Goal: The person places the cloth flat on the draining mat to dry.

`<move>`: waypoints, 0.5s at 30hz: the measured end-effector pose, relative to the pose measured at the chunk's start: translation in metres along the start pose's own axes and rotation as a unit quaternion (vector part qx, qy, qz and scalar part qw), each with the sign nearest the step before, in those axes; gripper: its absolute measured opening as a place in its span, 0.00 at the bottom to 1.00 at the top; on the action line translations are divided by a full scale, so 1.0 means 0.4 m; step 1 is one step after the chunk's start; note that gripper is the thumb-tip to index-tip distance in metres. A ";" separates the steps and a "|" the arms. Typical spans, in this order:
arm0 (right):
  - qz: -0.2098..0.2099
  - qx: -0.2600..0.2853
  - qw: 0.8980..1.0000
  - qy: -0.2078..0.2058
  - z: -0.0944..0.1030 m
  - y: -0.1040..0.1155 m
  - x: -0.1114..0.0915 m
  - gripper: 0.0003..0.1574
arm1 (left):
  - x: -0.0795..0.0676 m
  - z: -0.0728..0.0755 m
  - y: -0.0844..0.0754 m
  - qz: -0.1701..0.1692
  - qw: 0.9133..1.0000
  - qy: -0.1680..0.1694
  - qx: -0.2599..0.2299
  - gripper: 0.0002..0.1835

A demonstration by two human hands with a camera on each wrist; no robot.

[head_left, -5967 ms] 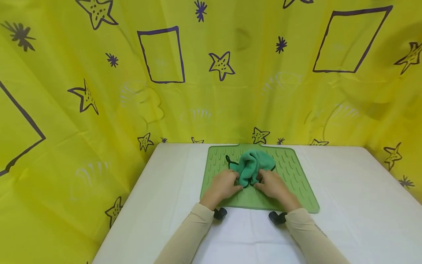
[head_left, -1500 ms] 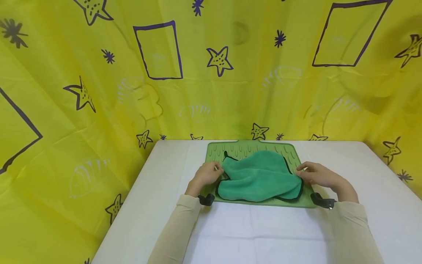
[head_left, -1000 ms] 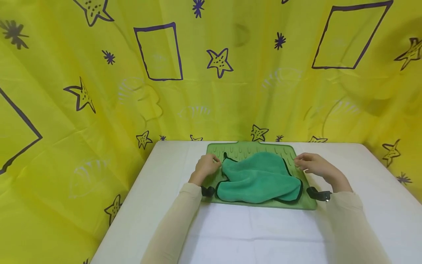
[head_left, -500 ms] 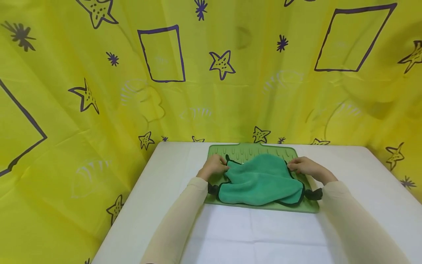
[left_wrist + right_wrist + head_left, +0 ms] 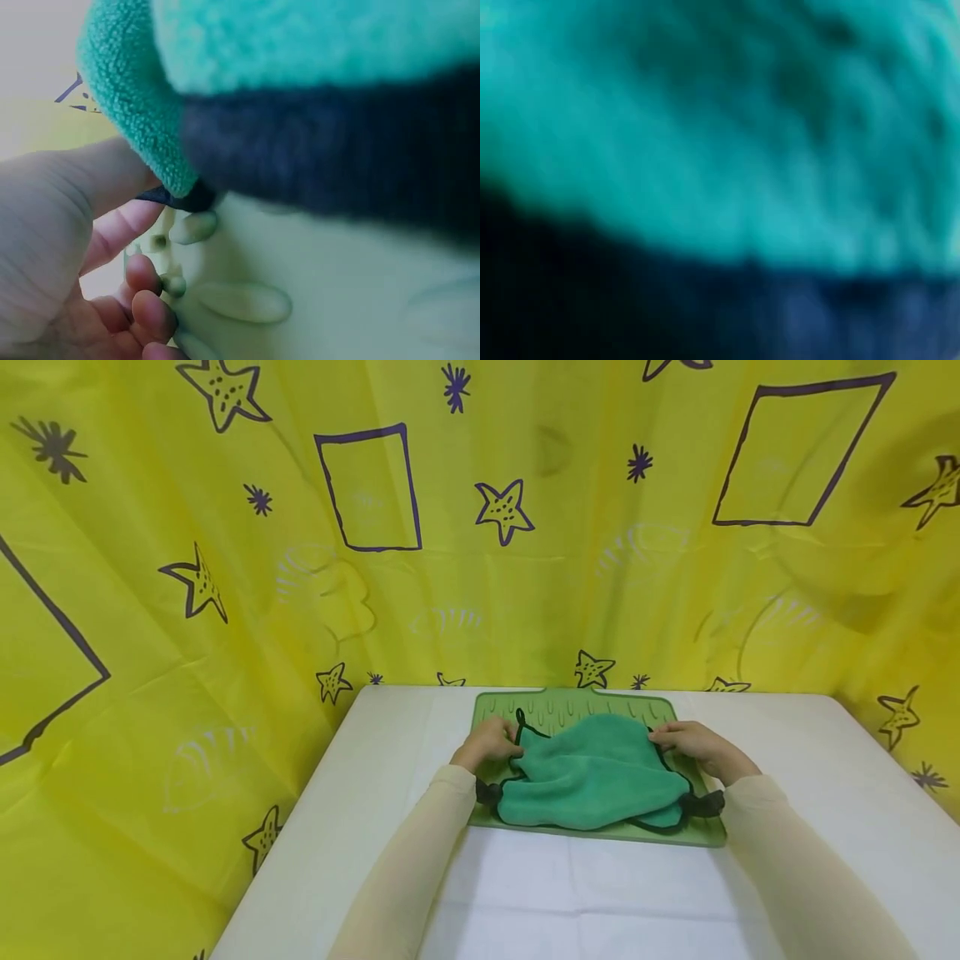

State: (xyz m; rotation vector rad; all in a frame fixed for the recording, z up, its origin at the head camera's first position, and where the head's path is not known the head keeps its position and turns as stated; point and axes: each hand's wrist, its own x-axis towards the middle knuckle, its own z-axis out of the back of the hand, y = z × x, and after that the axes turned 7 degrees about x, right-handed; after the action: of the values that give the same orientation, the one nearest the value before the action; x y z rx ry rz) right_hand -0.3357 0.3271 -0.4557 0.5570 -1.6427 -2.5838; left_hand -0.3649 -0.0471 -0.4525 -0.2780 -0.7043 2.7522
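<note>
A green microfibre cloth (image 5: 592, 777) with black edging and a small hanging loop lies spread and rumpled on a green ribbed mat (image 5: 495, 703). At its left edge, just below the loop, my left hand (image 5: 489, 742) pinches the cloth. The left wrist view shows the thumb and forefinger of the left hand (image 5: 82, 217) on a folded bit of cloth (image 5: 124, 90), the other fingers loosely bent. My right hand (image 5: 693, 745) pinches the opposite edge near the upper right. Blurred cloth (image 5: 720, 150) fills the right wrist view and hides that hand's fingers.
The mat lies on a white-covered table (image 5: 517, 893). Behind and beside the table hangs a yellow curtain (image 5: 465, 577) with dark stars and squares. Black wrist cameras (image 5: 703, 804) sit low over the cloth's sides.
The cloth was bunched between both hands earlier and then spread out. Since a second ago, both hands have moved inward to its upper sides and taken hold of the edges; its loop stands up more.
</note>
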 end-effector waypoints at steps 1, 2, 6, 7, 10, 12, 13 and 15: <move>0.001 0.006 1.000 0.001 0.002 -0.002 0.000 0.21 | 0.001 0.000 0.003 -0.002 1.000 0.002 -0.003 0.12; 0.005 0.012 1.000 0.005 0.004 -0.004 0.001 0.19 | 0.002 0.000 0.006 -0.002 1.000 0.003 -0.009 0.13; 0.012 0.037 0.999 0.009 0.011 -0.008 0.000 0.12 | 0.002 0.002 0.017 0.021 0.998 0.000 -0.051 0.14; 0.011 0.044 0.999 0.009 0.012 -0.008 -0.002 0.10 | 0.002 0.003 0.020 0.028 0.998 -0.006 -0.062 0.13; 0.016 0.050 0.999 0.010 0.015 -0.008 -0.006 0.07 | 0.003 0.004 0.028 0.044 0.996 -0.031 -0.078 0.11; 0.015 0.052 0.998 0.007 0.015 -0.009 -0.009 0.06 | 0.004 0.005 0.032 0.045 0.994 -0.056 -0.080 0.11; 0.015 0.054 0.998 0.004 0.016 -0.009 -0.009 0.06 | 0.004 0.005 0.033 0.046 0.993 -0.068 -0.079 0.10; 0.015 0.051 0.999 -0.004 0.016 -0.009 -0.010 0.06 | 0.004 0.005 0.036 0.049 0.992 -0.090 -0.078 0.10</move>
State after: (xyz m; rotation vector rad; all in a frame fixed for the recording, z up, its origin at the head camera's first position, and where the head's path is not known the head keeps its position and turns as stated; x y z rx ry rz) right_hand -0.3333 0.3351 -0.4551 0.5242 -1.7786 -2.4970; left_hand -0.3701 -0.0595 -0.4582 -0.0988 -0.9789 2.8454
